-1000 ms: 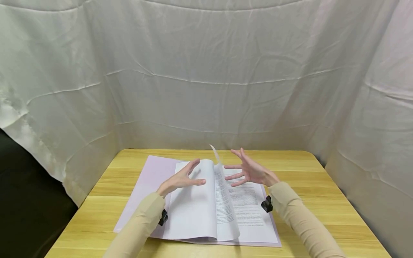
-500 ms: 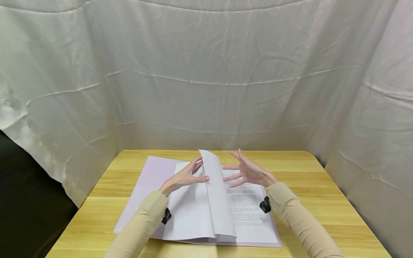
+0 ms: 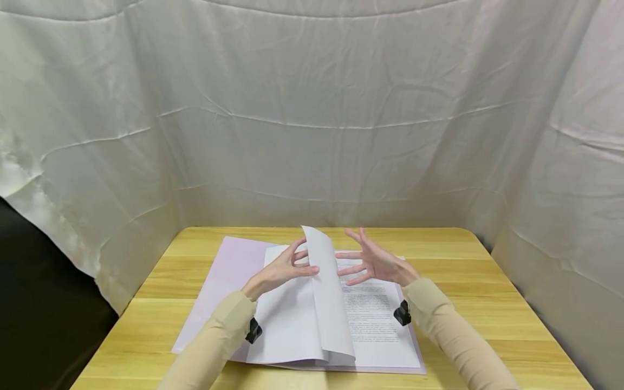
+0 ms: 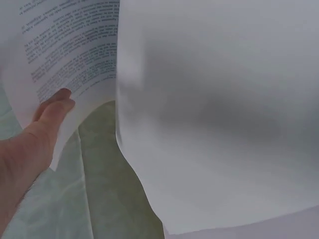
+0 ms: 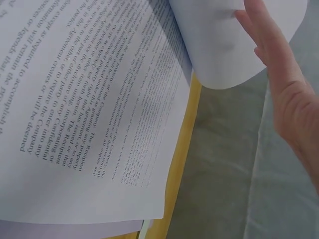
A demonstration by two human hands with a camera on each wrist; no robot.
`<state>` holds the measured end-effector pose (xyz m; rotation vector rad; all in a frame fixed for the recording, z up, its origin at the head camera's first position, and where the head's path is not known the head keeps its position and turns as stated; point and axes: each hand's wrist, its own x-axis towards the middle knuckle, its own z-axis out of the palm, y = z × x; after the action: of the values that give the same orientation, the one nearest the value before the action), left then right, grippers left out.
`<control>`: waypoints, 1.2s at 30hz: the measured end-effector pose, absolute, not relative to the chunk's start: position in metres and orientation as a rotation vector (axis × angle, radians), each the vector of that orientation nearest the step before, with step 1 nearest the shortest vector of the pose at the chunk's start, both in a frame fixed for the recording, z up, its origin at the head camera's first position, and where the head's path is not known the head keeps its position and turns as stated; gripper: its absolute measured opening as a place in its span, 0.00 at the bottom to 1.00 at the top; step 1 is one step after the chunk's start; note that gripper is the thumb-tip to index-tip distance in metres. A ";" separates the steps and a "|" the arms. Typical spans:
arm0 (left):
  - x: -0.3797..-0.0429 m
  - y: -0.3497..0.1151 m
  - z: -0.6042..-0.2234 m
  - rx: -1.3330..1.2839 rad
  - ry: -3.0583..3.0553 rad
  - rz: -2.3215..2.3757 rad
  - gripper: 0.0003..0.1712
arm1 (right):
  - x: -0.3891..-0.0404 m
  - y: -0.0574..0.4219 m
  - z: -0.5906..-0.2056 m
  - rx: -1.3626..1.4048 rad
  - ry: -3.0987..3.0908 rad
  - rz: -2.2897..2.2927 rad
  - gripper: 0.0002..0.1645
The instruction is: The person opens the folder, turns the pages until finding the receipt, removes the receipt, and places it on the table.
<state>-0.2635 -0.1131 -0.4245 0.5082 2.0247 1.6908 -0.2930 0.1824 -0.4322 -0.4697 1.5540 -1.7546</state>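
In the head view a loose white page [image 3: 331,309] stands half turned over a stack of papers, its blank back showing. My left hand [image 3: 281,271] is at the page's left edge, thumb stretched across the edge and fingertips partly hidden behind it. In the left wrist view this hand's fingers overlap the page's printed side [image 4: 79,45]. My right hand [image 3: 382,264] is spread on the other side, fingers fairly straight and pointing at the page. Its fingertips are right at the blank side [image 5: 219,55] in the right wrist view.
The papers lie in an open pale lilac folder [image 3: 229,271] on a wooden table [image 3: 478,314]. Printed sheets [image 3: 372,325] lie on the right, a blank-backed sheet [image 3: 287,325] on the left. A grey curtain [image 3: 312,151] rises behind the table's far edge.
The page has swung left at its top, so its blank back now shows instead of the print. My left hand has moved slightly right to its edge. The right hand has barely shifted.
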 end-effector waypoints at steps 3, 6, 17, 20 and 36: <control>-0.263 -0.111 -0.426 0.446 2.020 1.736 0.57 | -0.291 0.182 -0.433 -0.476 1.579 -1.755 0.40; -0.263 -0.111 -0.428 0.384 2.011 1.787 0.55 | -0.289 0.182 -0.434 -0.480 1.613 -1.745 0.39; -0.263 -0.115 -0.437 0.157 2.024 1.947 0.52 | -0.273 0.189 -0.437 -0.496 1.805 -1.718 0.37; -0.264 -0.119 -0.440 0.090 2.020 1.991 0.51 | -0.269 0.194 -0.439 -0.491 1.880 -1.705 0.37; -0.264 -0.150 -0.458 -0.026 2.084 1.943 0.48 | -0.257 0.221 -0.460 -0.436 2.156 -1.601 0.38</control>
<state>-0.2642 -0.1503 -0.4583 -0.0263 2.0844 1.9434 -0.2567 0.2213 -0.4605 -0.4359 2.1561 -1.6006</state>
